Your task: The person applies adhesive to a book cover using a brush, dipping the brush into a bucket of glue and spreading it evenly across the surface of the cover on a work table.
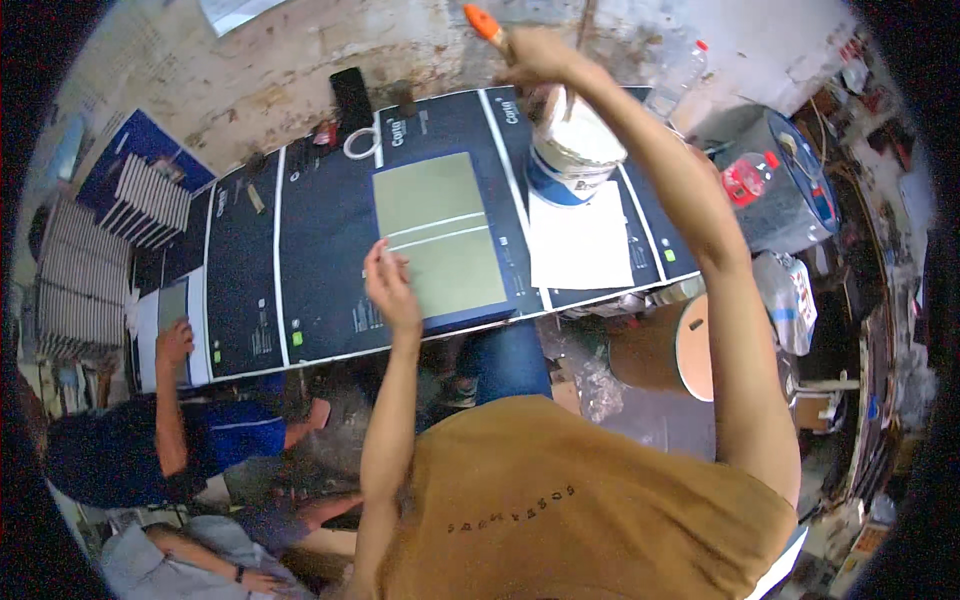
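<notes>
My right hand (540, 55) is closed around a brush with an orange handle end (482, 22), held up above the bucket. Its bristle end is hard to make out against the white bucket (572, 165), which has a blue band and whitish smears near its rim. A white sheet (580, 245) lies under the bucket. In front of me, two grey-green boards (430, 195) with a narrow strip between them rest on a dark blue cover sheet (497, 235). My left hand (393, 290) is at the left edge of the boards, fingers loosely bent and apart, holding nothing visible.
A tape roll (361, 143) and a black object (350, 100) sit along the wall side of the dark table. Stacked books or boards (85, 275) rise at far left, where another person's hand (175, 343) works. A drum (765, 185) and red-capped bottle (750, 180) stand right.
</notes>
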Motion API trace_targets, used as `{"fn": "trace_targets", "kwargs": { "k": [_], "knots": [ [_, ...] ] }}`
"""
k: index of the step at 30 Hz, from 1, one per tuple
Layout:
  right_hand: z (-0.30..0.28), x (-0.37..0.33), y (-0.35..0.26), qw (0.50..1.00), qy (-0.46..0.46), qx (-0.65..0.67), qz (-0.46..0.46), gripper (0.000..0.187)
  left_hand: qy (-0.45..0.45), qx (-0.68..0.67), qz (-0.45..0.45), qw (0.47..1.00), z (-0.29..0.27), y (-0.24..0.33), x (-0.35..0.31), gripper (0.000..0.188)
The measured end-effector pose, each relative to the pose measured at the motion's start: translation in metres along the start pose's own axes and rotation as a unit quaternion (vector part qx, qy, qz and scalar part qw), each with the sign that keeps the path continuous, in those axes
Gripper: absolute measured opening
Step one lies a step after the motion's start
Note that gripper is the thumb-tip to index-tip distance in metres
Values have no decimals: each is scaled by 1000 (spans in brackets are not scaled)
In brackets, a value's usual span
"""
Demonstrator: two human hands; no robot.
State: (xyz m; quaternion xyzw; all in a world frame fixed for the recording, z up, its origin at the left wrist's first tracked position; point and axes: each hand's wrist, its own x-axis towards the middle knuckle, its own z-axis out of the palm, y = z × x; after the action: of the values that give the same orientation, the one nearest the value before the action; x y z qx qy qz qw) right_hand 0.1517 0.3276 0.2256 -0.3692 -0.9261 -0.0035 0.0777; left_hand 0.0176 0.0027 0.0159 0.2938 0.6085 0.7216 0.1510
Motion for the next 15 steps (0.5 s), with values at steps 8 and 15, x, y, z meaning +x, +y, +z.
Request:
{"fn": "trace_targets", "kwargs": {
  "k": [8,15],
  "knots": [
    [149,-32,-109,915,157,368,51,41,11,59,-24,998,10,-25,-6,34],
    [180,-124,-41,799,184,529,220,41,20,-12,-57,998,0,-23,-9,36]
  ]
}}
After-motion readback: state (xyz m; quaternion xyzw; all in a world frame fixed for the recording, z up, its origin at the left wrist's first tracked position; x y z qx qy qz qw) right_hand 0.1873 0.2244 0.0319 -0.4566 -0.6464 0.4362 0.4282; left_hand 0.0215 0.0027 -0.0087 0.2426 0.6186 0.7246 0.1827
